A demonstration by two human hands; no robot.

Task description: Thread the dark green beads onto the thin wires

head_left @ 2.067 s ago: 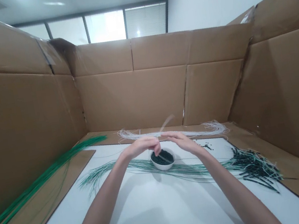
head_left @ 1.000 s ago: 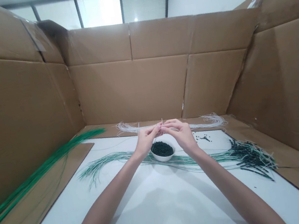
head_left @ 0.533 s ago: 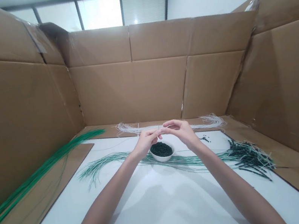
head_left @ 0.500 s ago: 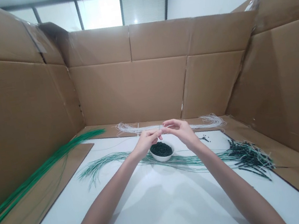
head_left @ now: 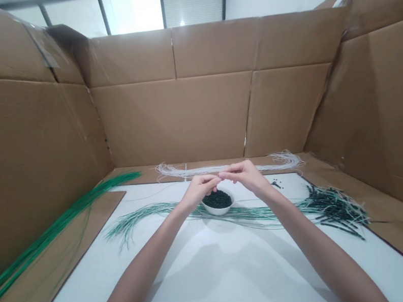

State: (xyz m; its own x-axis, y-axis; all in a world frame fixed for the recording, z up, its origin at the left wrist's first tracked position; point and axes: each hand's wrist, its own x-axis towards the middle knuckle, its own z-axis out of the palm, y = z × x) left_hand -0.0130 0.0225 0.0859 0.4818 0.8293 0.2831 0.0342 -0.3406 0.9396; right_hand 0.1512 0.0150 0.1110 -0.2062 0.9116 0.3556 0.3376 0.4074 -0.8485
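My left hand (head_left: 198,188) and right hand (head_left: 246,174) meet just above the white bowl (head_left: 218,212) of dark beads (head_left: 216,200), fingers (head_left: 211,182) closed in a small, steady pinch (whatever they hold is too fine to see).

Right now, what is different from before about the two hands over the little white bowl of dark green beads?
The left hand and right hand have moved from low over the small white bowl to just past its far rim, and their fingertips now meet. Any thin strand between them is too small to tell. The dark green beads and long green strands lie as before.
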